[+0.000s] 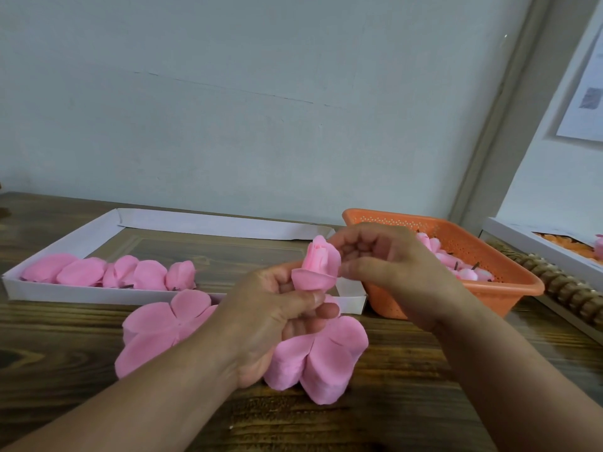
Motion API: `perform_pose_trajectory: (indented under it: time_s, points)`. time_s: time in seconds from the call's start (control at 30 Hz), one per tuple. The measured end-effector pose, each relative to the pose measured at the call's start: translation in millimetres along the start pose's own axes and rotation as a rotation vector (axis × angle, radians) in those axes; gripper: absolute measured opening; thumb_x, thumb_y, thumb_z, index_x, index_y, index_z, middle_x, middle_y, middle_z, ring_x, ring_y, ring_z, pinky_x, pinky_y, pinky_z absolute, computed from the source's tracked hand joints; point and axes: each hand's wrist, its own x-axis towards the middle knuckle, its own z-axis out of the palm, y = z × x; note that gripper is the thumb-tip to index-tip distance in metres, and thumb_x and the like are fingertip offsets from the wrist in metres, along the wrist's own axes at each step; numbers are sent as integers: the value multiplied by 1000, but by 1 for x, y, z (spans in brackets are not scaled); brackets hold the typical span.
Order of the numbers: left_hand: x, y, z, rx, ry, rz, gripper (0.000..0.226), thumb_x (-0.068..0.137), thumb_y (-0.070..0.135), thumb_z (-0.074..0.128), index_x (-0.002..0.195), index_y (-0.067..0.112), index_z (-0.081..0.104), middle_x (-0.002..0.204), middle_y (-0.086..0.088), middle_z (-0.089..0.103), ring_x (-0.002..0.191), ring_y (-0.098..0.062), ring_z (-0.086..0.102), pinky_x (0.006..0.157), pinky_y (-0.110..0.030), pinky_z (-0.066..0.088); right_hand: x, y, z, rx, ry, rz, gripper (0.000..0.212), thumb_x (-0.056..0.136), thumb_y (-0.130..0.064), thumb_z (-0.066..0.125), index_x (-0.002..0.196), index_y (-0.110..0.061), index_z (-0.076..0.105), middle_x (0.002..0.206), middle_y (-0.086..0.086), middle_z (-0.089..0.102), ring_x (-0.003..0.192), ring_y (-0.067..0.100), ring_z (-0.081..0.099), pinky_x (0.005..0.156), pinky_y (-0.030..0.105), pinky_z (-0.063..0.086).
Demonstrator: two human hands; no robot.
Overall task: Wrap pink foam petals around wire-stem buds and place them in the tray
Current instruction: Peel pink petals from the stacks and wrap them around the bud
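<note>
My left hand grips a pink foam bud from below, with a petal cupped around its base. My right hand touches the bud's right side with curled fingertips. The bud's wire stem is hidden inside my left fist. Two stacks of flat pink foam petals lie on the wooden table, one to the left and one under my left hand. A white cardboard tray behind them holds several wrapped pink flowers along its near edge. An orange plastic basket at the right holds several unwrapped buds.
A pale wall rises close behind the table. At the far right stands a second white box with orange pieces inside, and a brown ridged rod lies between it and the basket. A paper sheet hangs on the right wall.
</note>
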Motion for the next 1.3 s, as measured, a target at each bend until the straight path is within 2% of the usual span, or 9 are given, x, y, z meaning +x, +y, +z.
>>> perform_pose_trajectory:
  time_s: [0.1, 0.23, 0.4, 0.53, 0.63, 0.77, 0.9, 1.07, 1.3]
  points:
    - [-1, 0, 0, 28, -26, -12, 27, 83, -9, 60, 84, 13, 75, 80, -9, 74, 69, -17, 72, 54, -21, 54, 1, 1, 2, 72, -7, 45, 30, 73, 16, 65, 92, -7, 67, 82, 5, 70, 75, 15, 65, 70, 21, 54]
    - [-2, 0, -1, 85, -77, -24, 33, 83, -8, 61, 75, 19, 79, 83, -10, 74, 73, -17, 72, 59, -21, 55, 0, 3, 1, 123, -68, 96, 33, 62, 1, 68, 91, -14, 70, 81, 2, 69, 67, 15, 62, 66, 24, 53]
    - [-2, 0, -1, 85, -159, -36, 17, 64, 5, 69, 71, 18, 78, 82, -11, 75, 74, -18, 72, 59, -20, 54, -1, 5, -1, 137, -121, 105, 24, 74, 16, 64, 81, -5, 72, 68, 13, 64, 54, 20, 54, 54, 24, 49]
    - [-2, 0, -2, 63, -134, -45, 32, 66, 3, 69, 98, 9, 70, 91, -16, 74, 75, -22, 72, 59, -23, 56, -1, 5, -3, 13, -107, 45, 25, 78, 13, 64, 79, -11, 70, 58, -1, 64, 47, 8, 52, 45, 20, 43]
    - [-1, 0, -1, 67, -86, -27, 56, 62, 10, 71, 117, 11, 55, 94, -14, 74, 79, -24, 73, 59, -23, 55, 0, 8, -1, 37, -80, 25, 20, 78, 12, 64, 83, -6, 70, 65, 4, 67, 54, 12, 58, 50, 22, 48]
    - [-1, 1, -1, 58, -65, -27, 58, 64, 14, 70, 120, 11, 51, 95, -13, 74, 82, -24, 73, 59, -22, 54, 2, 13, 1, 83, -46, 40, 12, 77, 11, 66, 87, 3, 67, 71, 13, 68, 59, 17, 62, 57, 24, 52]
    - [-1, 4, -2, 22, -79, -38, 59, 63, 16, 70, 119, 10, 52, 97, -12, 74, 84, -23, 73, 59, -22, 55, 2, 14, 1, 120, -22, 81, 17, 69, -4, 72, 84, 0, 66, 67, 11, 67, 58, 18, 61, 54, 24, 51]
    - [-2, 5, -1, 6, -96, -38, 59, 64, 16, 69, 120, 8, 52, 98, -16, 73, 88, -24, 73, 60, -22, 55, 2, 15, 4, 167, -98, 101, 15, 78, 4, 66, 82, -9, 72, 73, 13, 65, 63, 22, 58, 56, 27, 50]
    - [0, 7, -3, -51, -109, -47, 27, 90, 7, 53, 116, 3, 55, 97, -16, 74, 89, -23, 73, 64, -23, 57, 3, 15, 3, 182, -13, 90, 15, 78, 10, 63, 79, -3, 69, 72, 16, 64, 63, 28, 58, 58, 30, 51]
